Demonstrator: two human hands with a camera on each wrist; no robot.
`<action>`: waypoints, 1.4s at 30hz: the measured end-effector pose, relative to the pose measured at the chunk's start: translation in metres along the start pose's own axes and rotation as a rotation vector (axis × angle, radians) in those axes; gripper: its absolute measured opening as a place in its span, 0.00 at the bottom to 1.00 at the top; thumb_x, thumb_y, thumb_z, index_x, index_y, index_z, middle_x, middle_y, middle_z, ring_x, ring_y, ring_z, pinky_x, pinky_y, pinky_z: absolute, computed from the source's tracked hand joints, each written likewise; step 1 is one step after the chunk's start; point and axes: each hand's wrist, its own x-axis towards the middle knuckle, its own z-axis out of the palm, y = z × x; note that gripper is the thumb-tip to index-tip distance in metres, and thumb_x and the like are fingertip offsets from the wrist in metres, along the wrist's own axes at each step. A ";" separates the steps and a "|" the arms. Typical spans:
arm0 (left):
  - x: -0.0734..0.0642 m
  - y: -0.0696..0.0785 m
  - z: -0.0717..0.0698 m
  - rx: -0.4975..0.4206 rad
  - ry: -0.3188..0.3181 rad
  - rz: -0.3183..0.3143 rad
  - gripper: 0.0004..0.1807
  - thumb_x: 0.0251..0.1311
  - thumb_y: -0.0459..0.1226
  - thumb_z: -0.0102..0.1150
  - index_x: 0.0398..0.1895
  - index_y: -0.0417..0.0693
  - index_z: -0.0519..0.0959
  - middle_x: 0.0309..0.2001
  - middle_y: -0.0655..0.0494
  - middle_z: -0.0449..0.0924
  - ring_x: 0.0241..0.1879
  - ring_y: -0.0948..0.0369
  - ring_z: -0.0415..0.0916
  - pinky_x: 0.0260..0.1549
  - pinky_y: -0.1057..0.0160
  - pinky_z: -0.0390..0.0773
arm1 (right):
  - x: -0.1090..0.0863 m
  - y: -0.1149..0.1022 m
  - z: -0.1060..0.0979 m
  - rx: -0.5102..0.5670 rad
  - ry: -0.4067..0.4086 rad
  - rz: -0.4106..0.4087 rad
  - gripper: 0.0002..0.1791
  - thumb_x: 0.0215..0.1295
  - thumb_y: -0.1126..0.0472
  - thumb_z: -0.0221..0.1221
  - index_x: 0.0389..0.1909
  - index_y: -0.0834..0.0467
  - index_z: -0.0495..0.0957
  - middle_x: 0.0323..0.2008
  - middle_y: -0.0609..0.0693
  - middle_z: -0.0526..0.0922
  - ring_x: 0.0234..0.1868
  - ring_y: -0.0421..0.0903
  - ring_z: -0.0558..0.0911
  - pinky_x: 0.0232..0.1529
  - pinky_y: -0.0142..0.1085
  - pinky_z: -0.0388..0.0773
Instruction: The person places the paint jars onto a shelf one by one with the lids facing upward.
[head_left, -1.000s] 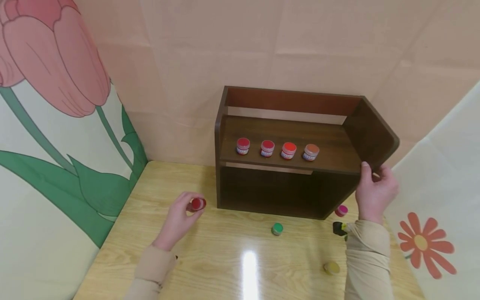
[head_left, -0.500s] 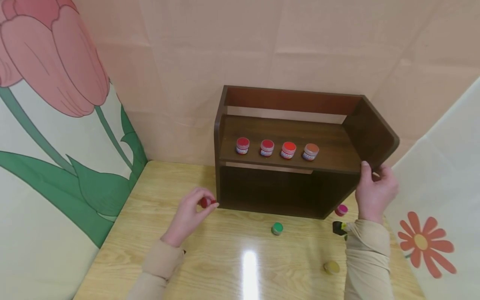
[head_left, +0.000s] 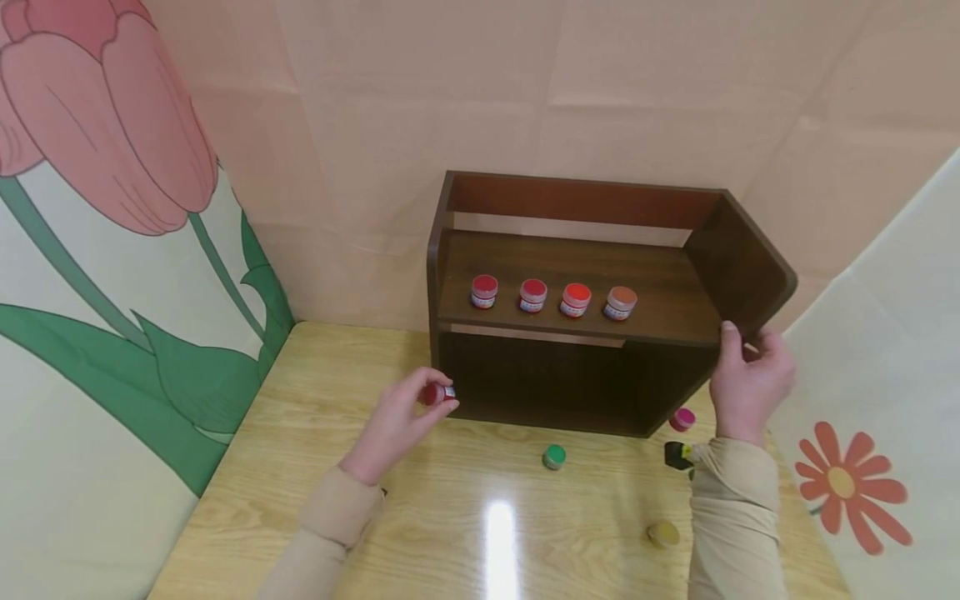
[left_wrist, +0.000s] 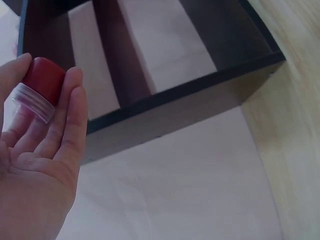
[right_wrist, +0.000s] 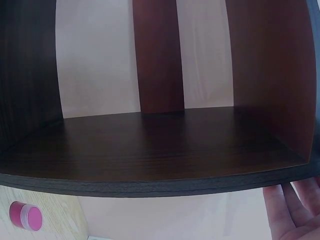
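My left hand (head_left: pixel 393 427) pinches a small red paint jar (head_left: pixel 435 393) between thumb and fingers, close to the left front edge of a dark brown two-tier shelf (head_left: pixel 577 254). In the left wrist view the same paint jar (left_wrist: pixel 46 80) is tilted, its clear-rimmed lid pointing down. My right hand (head_left: pixel 750 387) grips the edge of the shelf's right side panel, thumb on the near side. Several paint jars stand in a row on the upper board, from a red jar (head_left: pixel 484 292) at the left to a brownish-orange jar (head_left: pixel 620 303).
On the wooden table (head_left: pixel 450 517), a green jar (head_left: pixel 554 457) stands before the shelf. A magenta jar (head_left: pixel 682 419) is by its right side, and a mustard-yellow jar (head_left: pixel 663 535) sits nearer. A black item (head_left: pixel 678 455) shows beside the right sleeve. Printed cloth hangs behind.
My left hand has moved right and slightly forward with the red paint jar, from beside the shelf to its lower left front corner, turning the jar. The right hand keeps its grip.
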 end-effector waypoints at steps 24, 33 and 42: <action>0.043 0.038 0.009 0.079 -0.236 0.137 0.16 0.62 0.42 0.72 0.49 0.49 0.78 0.35 0.65 0.82 0.27 0.71 0.74 0.28 0.73 0.78 | -0.002 -0.004 0.000 -0.010 -0.017 0.006 0.22 0.69 0.48 0.64 0.48 0.64 0.84 0.39 0.42 0.83 0.34 0.28 0.78 0.40 0.22 0.75; 0.065 0.058 0.010 0.064 -0.296 0.231 0.15 0.61 0.39 0.73 0.46 0.50 0.77 0.36 0.65 0.82 0.31 0.71 0.75 0.33 0.74 0.78 | -0.002 -0.004 0.000 -0.006 -0.009 0.005 0.20 0.69 0.48 0.64 0.47 0.61 0.85 0.39 0.41 0.83 0.34 0.28 0.79 0.41 0.22 0.76; 0.089 0.080 0.010 0.110 -0.354 0.311 0.16 0.61 0.42 0.72 0.46 0.50 0.76 0.36 0.66 0.81 0.34 0.71 0.75 0.37 0.77 0.76 | -0.002 -0.005 -0.002 -0.002 -0.011 0.017 0.21 0.69 0.48 0.64 0.47 0.63 0.85 0.38 0.40 0.81 0.37 0.30 0.80 0.45 0.24 0.78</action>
